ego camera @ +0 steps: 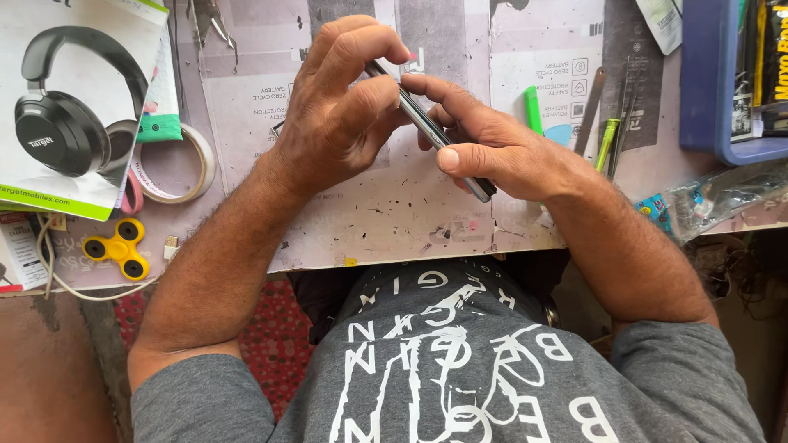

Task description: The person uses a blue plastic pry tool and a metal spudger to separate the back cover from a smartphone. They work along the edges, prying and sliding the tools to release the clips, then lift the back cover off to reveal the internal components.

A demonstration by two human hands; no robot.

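Note:
Both hands hold a thin dark phone [423, 121] edge-on above the worn cardboard-covered work table [386, 221]. My left hand [336, 107] curls over the phone's upper end, fingertips pressed on its edge. My right hand [492, 143] cradles the lower end, thumb along its side and index finger stretched along the top edge. The phone's face is hidden from view.
A headphone box [70, 107] lies at the far left beside tape rolls [176, 164], a yellow fidget spinner [121, 248] and a white cable [57, 271]. Green markers and thin tools [607, 139] lie right of my hands. A blue tray [722, 90] and a plastic bag [714, 197] sit at the right.

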